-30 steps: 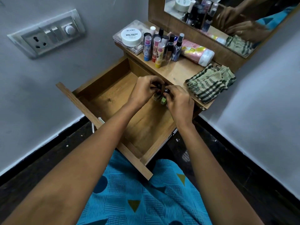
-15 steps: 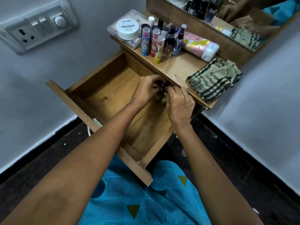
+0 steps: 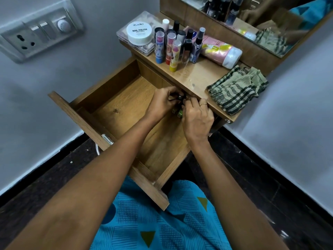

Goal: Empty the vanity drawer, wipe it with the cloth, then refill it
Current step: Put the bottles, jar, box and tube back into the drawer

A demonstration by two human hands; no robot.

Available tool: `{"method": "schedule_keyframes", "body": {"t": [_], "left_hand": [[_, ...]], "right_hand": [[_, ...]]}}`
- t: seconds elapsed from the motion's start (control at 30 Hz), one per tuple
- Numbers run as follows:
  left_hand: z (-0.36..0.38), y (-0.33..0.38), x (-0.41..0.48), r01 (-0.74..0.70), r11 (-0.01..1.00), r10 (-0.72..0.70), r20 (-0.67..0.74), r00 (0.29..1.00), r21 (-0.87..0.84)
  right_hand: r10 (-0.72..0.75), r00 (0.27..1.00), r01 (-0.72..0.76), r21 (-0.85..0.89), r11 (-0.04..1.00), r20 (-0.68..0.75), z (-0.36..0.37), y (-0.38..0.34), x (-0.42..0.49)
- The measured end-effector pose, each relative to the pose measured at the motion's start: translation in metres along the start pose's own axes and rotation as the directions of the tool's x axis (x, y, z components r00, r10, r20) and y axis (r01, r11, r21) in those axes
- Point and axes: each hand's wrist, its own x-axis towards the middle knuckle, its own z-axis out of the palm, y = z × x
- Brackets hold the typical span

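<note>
While L hand (image 3: 164, 103) & R hand (image 3: 197, 118) sit together at 2 o'clock corner of drawer (image 3: 124, 112), pinching small nail-polish bottles (image 3: 179, 112), one may slip out: too many per grab.

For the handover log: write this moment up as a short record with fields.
drawer: pulled open, floor bare except the back right corner
small bottles: in that corner, black caps, one green, partly hidden by the hands
left hand: grips the bottles from the left
right hand: grips them from the right
cloth: folded on the right end of the vanity top, untouched
other items on top: white jar on a clear box, upright tubes, pink bottle lying on its side
stage: likely the last of the emptying
</note>
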Motion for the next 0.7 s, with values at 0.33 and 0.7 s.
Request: {"method": "schedule_keyframes", "body": {"t": [0.33, 0.7], "left_hand": [[-0.001, 0.004, -0.003, 0.042, 0.999, -0.042, -0.005, 0.999, -0.022], [-0.03, 0.025, -0.013, -0.067, 0.996, 0.053, -0.235, 0.971, -0.052]], "right_hand": [[0.029, 0.998, -0.025, 0.072, 0.997, -0.049, 0.006, 0.002, -0.005], [0.147, 0.987, -0.163, 0.434, 0.886, 0.072, -0.026, -0.012, 0.016]]}}
